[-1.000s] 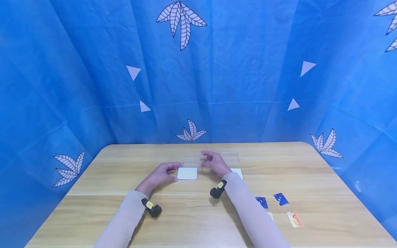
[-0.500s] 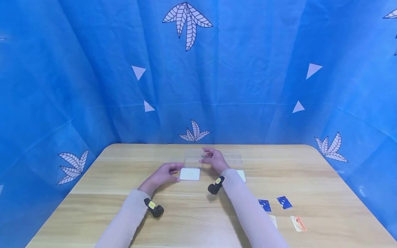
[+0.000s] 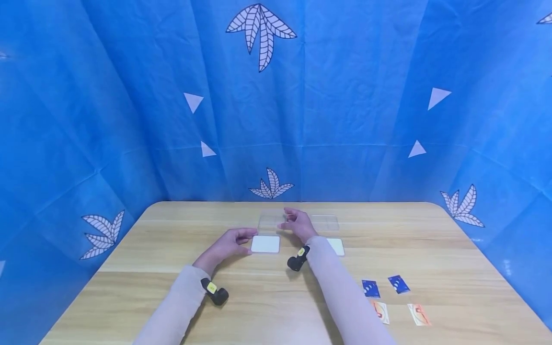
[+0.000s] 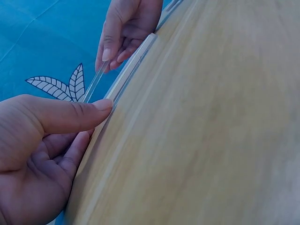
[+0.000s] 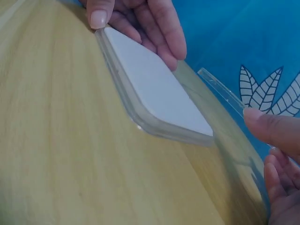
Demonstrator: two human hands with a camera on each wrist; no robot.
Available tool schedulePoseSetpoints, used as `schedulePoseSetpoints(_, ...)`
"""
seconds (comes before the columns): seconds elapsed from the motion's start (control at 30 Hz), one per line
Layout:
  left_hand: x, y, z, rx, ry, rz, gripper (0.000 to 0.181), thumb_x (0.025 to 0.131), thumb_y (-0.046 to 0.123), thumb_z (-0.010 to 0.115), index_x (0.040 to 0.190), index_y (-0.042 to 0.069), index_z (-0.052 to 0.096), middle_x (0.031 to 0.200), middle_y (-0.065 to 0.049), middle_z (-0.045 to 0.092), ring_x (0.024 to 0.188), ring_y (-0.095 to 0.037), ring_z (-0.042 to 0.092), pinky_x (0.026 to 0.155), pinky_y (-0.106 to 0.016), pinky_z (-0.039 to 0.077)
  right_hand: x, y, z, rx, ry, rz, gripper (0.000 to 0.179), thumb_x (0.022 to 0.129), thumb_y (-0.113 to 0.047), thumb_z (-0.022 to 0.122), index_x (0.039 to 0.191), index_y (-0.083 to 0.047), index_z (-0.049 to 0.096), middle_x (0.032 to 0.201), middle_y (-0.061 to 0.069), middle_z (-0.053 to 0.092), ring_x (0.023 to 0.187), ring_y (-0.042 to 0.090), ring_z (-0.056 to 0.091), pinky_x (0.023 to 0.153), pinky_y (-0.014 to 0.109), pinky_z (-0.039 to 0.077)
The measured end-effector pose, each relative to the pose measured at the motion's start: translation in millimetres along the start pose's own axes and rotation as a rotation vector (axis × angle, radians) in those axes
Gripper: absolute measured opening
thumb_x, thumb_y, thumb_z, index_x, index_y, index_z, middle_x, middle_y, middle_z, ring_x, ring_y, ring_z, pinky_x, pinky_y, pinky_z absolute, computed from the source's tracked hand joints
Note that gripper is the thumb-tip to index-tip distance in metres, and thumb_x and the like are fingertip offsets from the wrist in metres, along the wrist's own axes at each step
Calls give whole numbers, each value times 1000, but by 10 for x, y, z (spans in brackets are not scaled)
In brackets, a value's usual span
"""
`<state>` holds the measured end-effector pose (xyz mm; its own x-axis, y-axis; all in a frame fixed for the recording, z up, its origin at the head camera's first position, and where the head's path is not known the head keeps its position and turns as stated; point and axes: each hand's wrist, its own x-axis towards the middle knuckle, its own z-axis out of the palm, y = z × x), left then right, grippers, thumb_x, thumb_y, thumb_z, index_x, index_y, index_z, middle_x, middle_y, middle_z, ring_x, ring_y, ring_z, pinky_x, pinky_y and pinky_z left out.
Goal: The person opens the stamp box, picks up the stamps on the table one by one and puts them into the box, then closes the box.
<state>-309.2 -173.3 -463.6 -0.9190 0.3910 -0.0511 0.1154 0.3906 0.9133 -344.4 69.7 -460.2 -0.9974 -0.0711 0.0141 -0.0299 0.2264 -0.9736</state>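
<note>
In the head view, a shallow clear plastic box (image 3: 265, 244) filled with a flat white rectangle lies at mid-table. My left hand (image 3: 228, 245) holds it by its left end, thumb at the near corner and fingers behind. My right hand (image 3: 298, 225) pinches the right edge of a thin clear plastic lid (image 3: 270, 221), thumb against the fingers. In the right wrist view the lid (image 5: 222, 86) stands tilted, just behind the white-filled box (image 5: 157, 89) and apart from it.
A second white-topped box (image 3: 336, 247) is partly hidden by the right sleeve. Behind it lies another clear lid (image 3: 325, 222). Blue cards (image 3: 398, 284) and orange-and-cream cards (image 3: 418, 315) lie at the right front. A blue curtain (image 3: 345, 120) hangs behind the table.
The head view has shifted slightly. Both hands keep nearly the same places on the box and lid. The near orange-and-cream card is now less covered by the right sleeve.
</note>
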Motion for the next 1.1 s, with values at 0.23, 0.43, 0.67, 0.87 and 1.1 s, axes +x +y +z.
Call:
schedulePoseSetpoints(0.23, -13, 18, 17, -10, 5, 15, 61, 73, -6, 71, 131, 1, 52, 133, -16, 54, 122, -34, 50, 103, -39, 43, 5, -22, 2, 2, -12, -10, 67, 74, -3, 75, 136, -4, 48, 129, 16, 56, 119, 31, 51, 105, 41, 40)
schedulePoseSetpoints(0.43, 11, 16, 21, 2, 4, 12, 60, 74, -6, 71, 131, 1, 53, 132, -16, 55, 122, -32, 51, 102, -38, 43, 14, -17, 16, -20, -21, 0, 65, 76, -5, 74, 135, -3, 48, 128, 16, 57, 119, 31, 51, 105, 41, 39)
schedulePoseSetpoints(0.67, 19, -1, 6, 13, -6, 17, 60, 74, -5, 71, 131, 0, 52, 133, -17, 54, 122, -33, 50, 103, -38, 42, 2, -29, 25, -29, -30, 4, 65, 76, -6, 75, 135, -2, 48, 129, 16, 56, 121, 31, 50, 106, 42, 38)
schedulePoseSetpoints(0.87, -8, 27, 11, -6, -4, 16, 60, 74, -4, 72, 131, 1, 52, 133, -16, 54, 122, -33, 50, 104, -41, 41, 1, -24, 40, -33, -23, 6, 64, 76, -6, 74, 135, -2, 48, 130, 16, 55, 121, 30, 50, 107, 41, 38)
schedulePoseSetpoints(1.1, -15, 43, 3, -5, -10, 17, 60, 74, -4, 71, 131, 0, 52, 133, -18, 53, 123, -35, 49, 104, -40, 41, -21, -38, 43, -54, -26, 12, 64, 77, -6, 73, 136, -1, 47, 134, 17, 52, 124, 32, 48, 108, 42, 36)
